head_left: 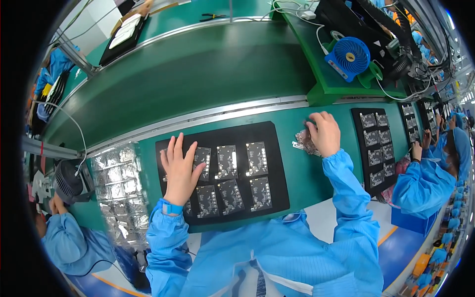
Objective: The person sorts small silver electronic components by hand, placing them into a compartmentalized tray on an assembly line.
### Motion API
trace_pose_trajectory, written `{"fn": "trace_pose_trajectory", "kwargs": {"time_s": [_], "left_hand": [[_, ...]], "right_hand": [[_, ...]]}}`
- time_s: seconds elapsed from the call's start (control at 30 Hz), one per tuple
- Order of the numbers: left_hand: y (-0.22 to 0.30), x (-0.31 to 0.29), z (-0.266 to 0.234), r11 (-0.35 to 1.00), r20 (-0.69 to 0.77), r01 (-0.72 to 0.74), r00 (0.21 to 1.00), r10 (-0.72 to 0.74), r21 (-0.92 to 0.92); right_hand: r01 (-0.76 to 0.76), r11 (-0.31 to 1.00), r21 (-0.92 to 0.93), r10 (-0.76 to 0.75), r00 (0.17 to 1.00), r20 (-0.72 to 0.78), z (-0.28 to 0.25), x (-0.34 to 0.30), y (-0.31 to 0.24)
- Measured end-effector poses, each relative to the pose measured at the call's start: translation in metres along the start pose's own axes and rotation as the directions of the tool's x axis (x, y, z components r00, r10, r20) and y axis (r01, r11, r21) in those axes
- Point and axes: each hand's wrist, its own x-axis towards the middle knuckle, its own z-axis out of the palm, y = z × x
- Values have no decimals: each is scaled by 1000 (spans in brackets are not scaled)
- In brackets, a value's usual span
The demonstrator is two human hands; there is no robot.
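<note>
A black mat (250,203) lies on the green bench in front of me, with two rows of dark circuit boards (227,162) on it. My left hand (179,173) is over the mat's left part, fingers spread, covering some of the boards there; a blue strap (172,208) is round that wrist. Right of the mat, my right hand (324,134) bends down over a small heap of shiny metal parts (305,142). Its fingers are curled together at the heap, and what is between the fingertips is hidden.
A clear plastic blister tray (121,190) with metal parts stands left of the mat, near a dark fan (71,180). A blue fan (350,57) is on the green shelf. Another black board mat (368,148) lies right, beside a co-worker (430,178) in blue.
</note>
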Motion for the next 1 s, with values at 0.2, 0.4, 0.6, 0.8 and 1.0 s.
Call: {"fn": "trace_pose_trajectory", "kwargs": {"time_s": [0.2,0.4,0.6,0.8,1.0], "left_hand": [[8,-1,-10,981,-48,35,998,-45,-189],[17,-7,-23,868,-55,109,987,-154,-484],[24,-5,-33,664,-26,218,941,-337,-715],[30,-6,-50,690,-111,175,931,-349,-702],[48,-17,-59,731,-205,94,929,-309,-676]], "right_hand": [[-120,970,212,81,980,183,5,0,27],[-273,899,343,117,903,413,-10,11,16],[65,943,325,-115,984,136,-26,19,-10],[-79,726,684,-113,966,232,-25,26,-52],[-94,544,834,-260,926,275,-29,27,-111]]}}
